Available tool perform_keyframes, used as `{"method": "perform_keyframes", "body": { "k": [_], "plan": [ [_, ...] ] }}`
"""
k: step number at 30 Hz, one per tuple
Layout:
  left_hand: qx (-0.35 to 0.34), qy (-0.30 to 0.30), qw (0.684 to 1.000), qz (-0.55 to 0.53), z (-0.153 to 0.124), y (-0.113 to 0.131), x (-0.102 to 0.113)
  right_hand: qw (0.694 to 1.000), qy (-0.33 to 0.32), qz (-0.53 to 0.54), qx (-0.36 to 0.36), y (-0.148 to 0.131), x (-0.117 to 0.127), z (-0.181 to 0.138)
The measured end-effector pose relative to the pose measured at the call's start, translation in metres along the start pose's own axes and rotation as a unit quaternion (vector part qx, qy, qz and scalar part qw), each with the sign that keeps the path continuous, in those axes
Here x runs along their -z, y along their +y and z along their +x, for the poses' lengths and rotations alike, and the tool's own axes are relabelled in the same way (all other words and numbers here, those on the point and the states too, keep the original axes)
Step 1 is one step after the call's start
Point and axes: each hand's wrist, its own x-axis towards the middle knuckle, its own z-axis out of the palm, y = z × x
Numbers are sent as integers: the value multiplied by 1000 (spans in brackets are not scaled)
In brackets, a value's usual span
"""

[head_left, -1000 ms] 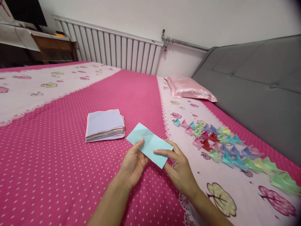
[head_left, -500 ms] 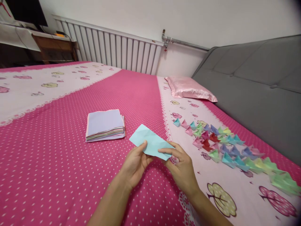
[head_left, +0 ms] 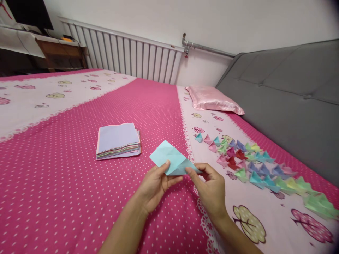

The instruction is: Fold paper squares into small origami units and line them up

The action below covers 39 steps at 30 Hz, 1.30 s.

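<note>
A light-blue sheet of origami paper (head_left: 168,155) is held up above the bed between both hands. Its right corner is folded over into a slanted flap, while the left end stays a flat rectangle. My left hand (head_left: 156,183) pinches the lower edge, thumb on top and fingers beneath. At the folded corner, my right hand (head_left: 209,185) grips with the thumb in front and the fingers behind. To the left lies a stack of coloured paper (head_left: 118,139), pale purple on top. Rows of small folded paper boats (head_left: 261,169) in many colours stand on the right.
The bed (head_left: 66,187) has a pink dotted cover with pale printed bands. A pink satin pillow (head_left: 213,98) lies near the grey headboard (head_left: 291,77). Behind the bed, a white radiator (head_left: 124,53) runs along the wall, with a desk (head_left: 60,53) and monitor (head_left: 29,14) at far left.
The paper's right corner has been turned over into a triangular flap. My right hand has shifted, its thumb now on the near side, and the sheet has moved slightly right.
</note>
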Motion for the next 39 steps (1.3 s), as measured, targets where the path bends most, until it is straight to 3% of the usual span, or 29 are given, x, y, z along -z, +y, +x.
{"method": "perform_keyframes", "body": {
  "k": [8, 15, 19, 25, 39],
  "plan": [
    [-44, -61, 993, 92, -4, -4, -1, 999, 24, 28, -32, 0, -3, -2],
    [-49, -34, 993, 100, -3, -7, -2, 995, 31, 75, -57, 0, -4, -2],
    [-49, -21, 995, 84, -2, -7, 0, 986, -29, 125, -109, -2, -3, -2],
    [-49, -32, 991, 122, -2, -6, -1, 982, -89, 128, -104, -7, -1, -1],
    [-59, 23, 990, 127, 2, -7, 0, 966, -65, 169, -185, 1, -3, 1]
  ]
}}
